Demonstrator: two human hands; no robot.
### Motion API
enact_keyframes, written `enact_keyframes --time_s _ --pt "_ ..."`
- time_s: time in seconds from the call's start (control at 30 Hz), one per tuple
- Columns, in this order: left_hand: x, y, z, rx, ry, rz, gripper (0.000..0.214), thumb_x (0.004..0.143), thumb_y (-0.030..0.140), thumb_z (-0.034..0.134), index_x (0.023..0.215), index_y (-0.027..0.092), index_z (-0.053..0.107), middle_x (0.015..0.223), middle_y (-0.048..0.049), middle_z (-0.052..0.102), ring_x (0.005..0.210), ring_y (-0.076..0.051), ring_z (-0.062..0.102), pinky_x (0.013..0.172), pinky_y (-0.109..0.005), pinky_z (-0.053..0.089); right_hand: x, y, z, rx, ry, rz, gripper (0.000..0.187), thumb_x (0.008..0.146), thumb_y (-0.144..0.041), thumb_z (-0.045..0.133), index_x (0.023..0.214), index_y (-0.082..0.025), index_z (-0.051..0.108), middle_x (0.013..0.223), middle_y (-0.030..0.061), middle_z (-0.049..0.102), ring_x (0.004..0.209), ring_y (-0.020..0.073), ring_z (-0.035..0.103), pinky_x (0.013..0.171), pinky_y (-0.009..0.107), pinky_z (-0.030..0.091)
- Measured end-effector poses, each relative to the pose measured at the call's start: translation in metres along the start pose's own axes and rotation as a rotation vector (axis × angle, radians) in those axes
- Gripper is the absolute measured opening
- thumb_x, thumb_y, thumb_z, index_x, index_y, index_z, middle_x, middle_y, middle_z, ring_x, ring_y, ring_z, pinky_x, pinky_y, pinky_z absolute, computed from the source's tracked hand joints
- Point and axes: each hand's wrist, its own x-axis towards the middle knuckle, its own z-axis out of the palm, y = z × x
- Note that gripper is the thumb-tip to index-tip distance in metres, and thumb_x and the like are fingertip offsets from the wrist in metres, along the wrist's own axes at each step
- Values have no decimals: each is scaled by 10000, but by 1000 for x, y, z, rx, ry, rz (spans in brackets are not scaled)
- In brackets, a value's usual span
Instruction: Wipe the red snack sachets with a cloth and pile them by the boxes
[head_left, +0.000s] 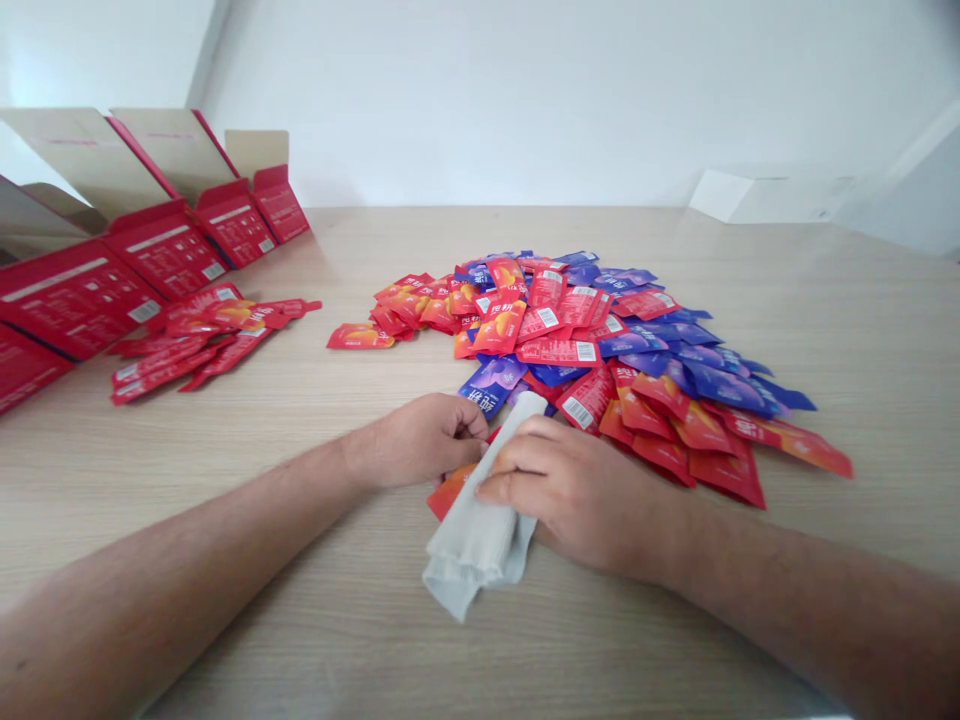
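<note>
Cloth (469,520) gripped by the right hand (589,490) seemingly wipes an orange-red sachet (448,491) pinched by the fingers of the left hand (412,440), toward the near edge of the table (345,620), the next stroke calling for steadiness.

Pale wood-grain table (330,620), heap of red and blue packets (551,350), smaller red pile (206,340), open red boxes (161,245)

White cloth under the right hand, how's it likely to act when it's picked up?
Probably floppy: the white cloth has loose, wavy folds at its near end. It looks thin at that edge, so it's likely light. It may unfold, since the layers there sit apart and the right hand grips it further up.
</note>
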Motion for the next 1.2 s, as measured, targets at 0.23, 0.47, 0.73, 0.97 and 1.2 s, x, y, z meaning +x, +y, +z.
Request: enact_keyframes --time_s 0.23,0.47,0.73,0.97,1.2 --pt "0 -2 1 -34 -6 2 135 833 313 576 899 206 626 665 62 599 574 -116 588 494 -197 489 -1 1 1 0 47 74 268 906 -90 673 1162 -151 721 1096 84 682 1037 257 566 936 405 487" --pt "-1 -1 1 -40 -1 5 115 831 301 578 883 208 621 661 67 588 562 -108 576 482 -189 476 -2 1 1 1 28 46 265 916 -121 682 1176 -156 718 1116 85 684 1056 259 563 958 407 480" --pt "0 -1 1 -29 4 3 128 826 308 578 894 215 635 673 66 593 570 -110 586 492 -189 478 -1 1 1 14 15 1 243 930 -118 652 1159 -160 720 1114 82 687 1046 251 567 958 402 478" --pt "0 -1 1 -26 10 5 128 813 312 583 882 218 635 670 64 600 573 -122 596 490 -202 482 -1 1 1 0 19 48 260 920 -106 655 1166 -163 719 1106 82 685 1044 261 564 947 413 485" --pt "0 -1 1 -41 3 -5 110 817 292 578 876 212 625 648 68 599 547 -113 580 478 -197 483 -1 1 1 9 51 81 276 908 -82 650 1165 -159 719 1106 89 684 1047 257 571 945 408 493"
